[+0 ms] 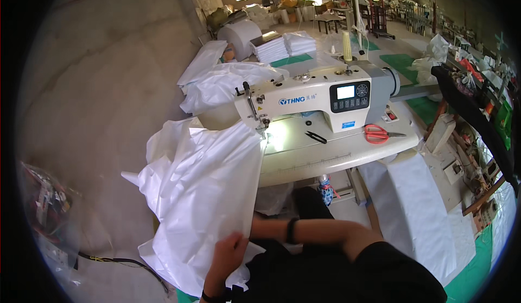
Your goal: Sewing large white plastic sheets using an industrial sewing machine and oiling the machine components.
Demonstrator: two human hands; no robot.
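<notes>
A large, glossy white sheet of plastic-like fabric (203, 178) hangs in creases off the left end of the sewing machine table. Its upper right edge lies beneath the needle area of a white sewing machine (304, 96), where a lamp glows. My left hand (230, 251) is closed at the lower right part of the sheet, its fingers curled and seemingly gripping the material. Reaching across from the right, my right hand (259, 227) goes in behind the sheet's edge, so its fingers are hidden. Both wrists wear dark bands.
Black thread snips (316, 137) and red-handled scissors (378, 134) lie on the machine table (309, 163). Behind the machine are a yellow thread cone (347, 46), stacked white sheets (269, 48) and a big white roll (239, 37). A bare wall (108, 86) rises at left.
</notes>
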